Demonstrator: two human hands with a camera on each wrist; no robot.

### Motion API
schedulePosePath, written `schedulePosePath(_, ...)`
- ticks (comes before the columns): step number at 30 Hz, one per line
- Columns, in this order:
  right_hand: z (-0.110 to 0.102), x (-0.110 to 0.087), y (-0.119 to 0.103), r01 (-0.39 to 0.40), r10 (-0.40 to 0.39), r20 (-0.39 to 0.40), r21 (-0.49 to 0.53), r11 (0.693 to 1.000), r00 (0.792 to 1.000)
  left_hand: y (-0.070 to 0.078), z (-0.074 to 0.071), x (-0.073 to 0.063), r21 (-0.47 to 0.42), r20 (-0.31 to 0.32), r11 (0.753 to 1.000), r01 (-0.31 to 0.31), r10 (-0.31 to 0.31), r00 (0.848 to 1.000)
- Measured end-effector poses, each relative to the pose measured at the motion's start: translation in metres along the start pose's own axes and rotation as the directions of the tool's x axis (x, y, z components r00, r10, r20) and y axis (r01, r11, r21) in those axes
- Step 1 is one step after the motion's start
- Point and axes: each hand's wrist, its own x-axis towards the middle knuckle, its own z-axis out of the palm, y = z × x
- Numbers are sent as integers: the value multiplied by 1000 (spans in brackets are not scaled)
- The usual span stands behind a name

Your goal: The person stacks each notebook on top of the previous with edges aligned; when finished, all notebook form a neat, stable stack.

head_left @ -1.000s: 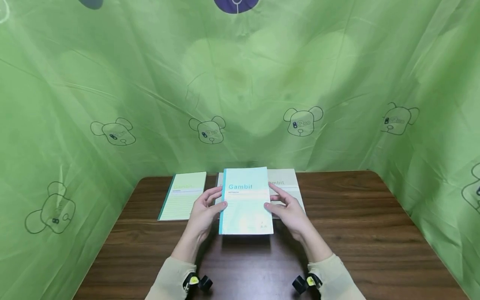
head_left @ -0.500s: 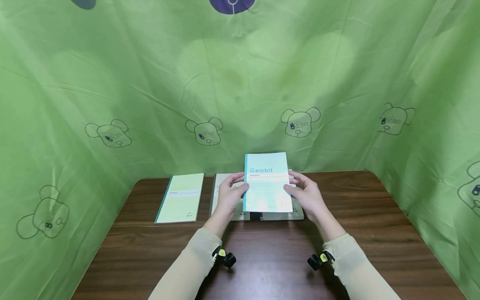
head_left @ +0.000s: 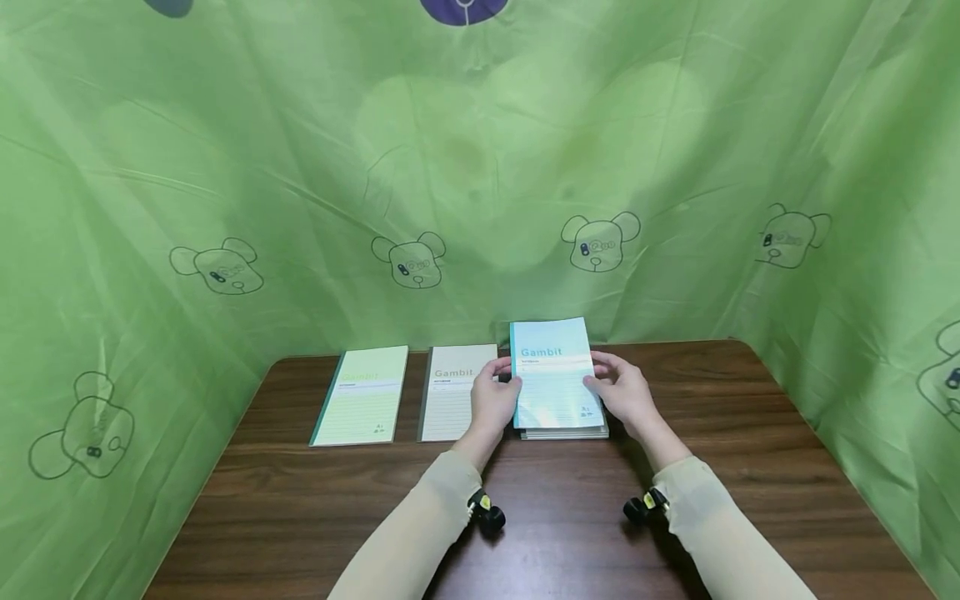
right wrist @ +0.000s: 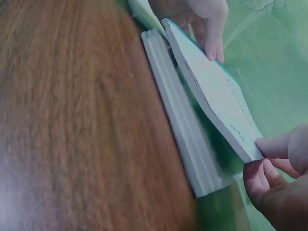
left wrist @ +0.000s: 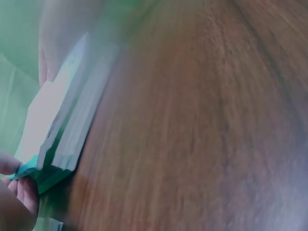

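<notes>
A light-blue Gambit notebook [head_left: 557,379] with a teal spine is held between both hands over a small stack of notebooks [head_left: 566,434]. My left hand [head_left: 492,406] pinches its spine side, thumb on the cover. On the opposite edge, my right hand [head_left: 628,395] grips it with the thumb on top and fingers underneath. In the right wrist view a gap shows between the held notebook [right wrist: 211,89] and the stack [right wrist: 180,120], and the notebook is tilted. Most of the stack's top is hidden beneath it.
Just left of the stack lies a grey Gambit notebook [head_left: 455,408], partly overlapped by the left hand. Farther left is a pale-green notebook [head_left: 362,396]. All rest near the back edge of the brown wooden table [head_left: 300,517], against a green curtain [head_left: 480,167].
Both hands have carried the blue notebook to the right and back from the table's middle, then lowered it close over the right-hand stack. The grey notebook is now more exposed.
</notes>
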Motion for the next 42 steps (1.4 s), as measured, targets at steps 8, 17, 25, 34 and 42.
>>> schedulePosePath(8, 0, 4, 17, -61, 61, 8, -27, 998, 998, -7, 12, 0, 142, 7, 990, -11, 10, 1000)
schedulePosePath(17, 1, 5, 26, -87, 85, -32, -73, 994, 996, 2, 16, -3, 347, 47, 933, -100, 89, 995)
schedulePosePath(25, 4, 5, 31, -94, 93, -17, -79, 992, 996, -7, 13, 1, 402, 77, 908, -117, 94, 993)
schedulePosePath(34, 4, 6, 28, -68, 68, -2, -132, 989, 998, -1, 12, 2, 408, 108, 906, -111, 73, 992)
schedulePosePath(42, 4, 12, 34, -80, 80, -5, -113, 990, 997, 7, 14, 1, 454, 101, 884, -111, 73, 992)
